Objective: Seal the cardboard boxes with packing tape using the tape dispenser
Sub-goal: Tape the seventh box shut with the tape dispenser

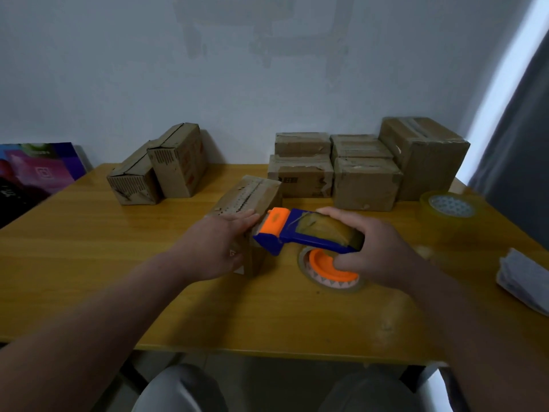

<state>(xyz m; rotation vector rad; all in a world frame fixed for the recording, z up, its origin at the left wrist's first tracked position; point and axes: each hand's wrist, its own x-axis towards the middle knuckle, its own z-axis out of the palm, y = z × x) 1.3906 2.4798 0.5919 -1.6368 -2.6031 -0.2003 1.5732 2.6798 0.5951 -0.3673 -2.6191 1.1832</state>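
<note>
well, off the counter's left edge leans a colourful panel, no part of the job. near the back left corner two untaped boxes stand touching each other, their top seams showing as dark slits with no tape that i can make out, so they look still to be done. near the middle of the counter lies the box in hand, one end pointing toward the person. the left grip rests flat on its near end, fingers straight, steadying it rather than clutching it. just right of those fingers the tape dispenser, blue with an orange head, meets the box's near top edge; the right grip is wrapped around its handle, and its tape roll hangs close over the counter. whether a strip already runs along this box's seam is too blurred to tell, so the pass may be starting or finishing. toward the back right corner a taped stack of four small boxes and a larger box show shiny strips, seemingly done. at the right edge sit a spare roll and a folded cloth.
</note>
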